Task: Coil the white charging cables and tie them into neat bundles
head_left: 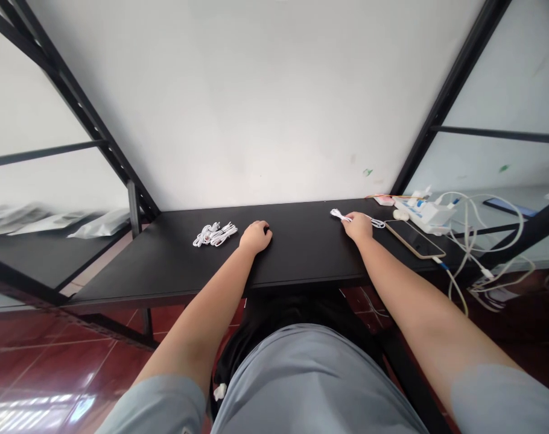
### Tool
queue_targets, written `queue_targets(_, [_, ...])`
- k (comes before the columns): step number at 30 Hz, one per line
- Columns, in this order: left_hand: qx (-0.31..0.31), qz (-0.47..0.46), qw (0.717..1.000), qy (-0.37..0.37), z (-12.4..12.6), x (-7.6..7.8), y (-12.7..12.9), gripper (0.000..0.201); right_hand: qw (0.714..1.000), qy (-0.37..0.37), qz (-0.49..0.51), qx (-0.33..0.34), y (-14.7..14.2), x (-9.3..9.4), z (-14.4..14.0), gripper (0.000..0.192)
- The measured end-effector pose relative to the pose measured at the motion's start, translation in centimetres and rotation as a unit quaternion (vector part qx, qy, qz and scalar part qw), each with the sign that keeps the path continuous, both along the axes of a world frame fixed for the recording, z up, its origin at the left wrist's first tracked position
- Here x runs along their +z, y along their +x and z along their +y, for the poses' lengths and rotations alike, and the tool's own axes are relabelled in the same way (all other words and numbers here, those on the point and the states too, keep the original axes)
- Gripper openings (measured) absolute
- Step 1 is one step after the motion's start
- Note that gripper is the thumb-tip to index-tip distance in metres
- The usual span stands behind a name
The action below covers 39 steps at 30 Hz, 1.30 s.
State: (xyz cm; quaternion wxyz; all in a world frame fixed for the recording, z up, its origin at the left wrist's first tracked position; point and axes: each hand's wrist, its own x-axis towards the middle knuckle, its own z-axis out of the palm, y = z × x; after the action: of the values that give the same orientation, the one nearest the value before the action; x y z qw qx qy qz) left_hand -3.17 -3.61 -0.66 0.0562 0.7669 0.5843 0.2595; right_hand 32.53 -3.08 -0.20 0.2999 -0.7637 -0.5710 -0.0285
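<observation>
My right hand (359, 228) is closed over a bundled white cable (339, 214) on the black table. The cable's ends stick out to the left and right of the fingers, and its middle is hidden under the hand. My left hand (255, 237) rests on the tabletop with its fingers curled in, and no object shows in it. Just left of that hand, apart from it, lie several coiled white cables (215, 234) in a small group.
Right of my right hand lie a phone (415, 239) with a cable plugged in, a round white item (400, 214) and a white power strip (431, 214) with tangled cords. Black shelf posts (132, 205) flank the black table (301, 259). Plastic packets (100, 224) lie on the left shelf.
</observation>
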Motion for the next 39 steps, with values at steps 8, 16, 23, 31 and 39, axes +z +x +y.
queue_targets(8, [-0.011,-0.199,0.98,-0.007,0.7,0.7,1.4,0.024,0.933,0.146,0.026,0.329,-7.8,1.1,-0.6,0.013])
queue_targets(16, [-0.115,-0.455,0.872,-0.138,2.0,0.2,4.4,0.039,0.9,0.166,0.149,0.376,-12.2,0.2,0.1,0.008])
queue_targets(23, [-0.146,-0.492,0.847,-0.137,1.0,-0.7,3.7,0.032,0.912,0.106,0.174,0.356,-12.2,-0.7,-0.6,0.02])
queue_targets(31, [-0.154,-0.458,0.866,-0.128,0.7,-1.4,3.1,0.041,0.916,0.063,0.141,0.371,-12.5,-0.4,-1.2,0.017])
queue_targets(39, [-0.128,-0.387,0.908,-0.098,0.3,-1.0,3.2,0.035,0.924,0.084,0.118,0.353,-12.5,-0.4,-0.9,0.011])
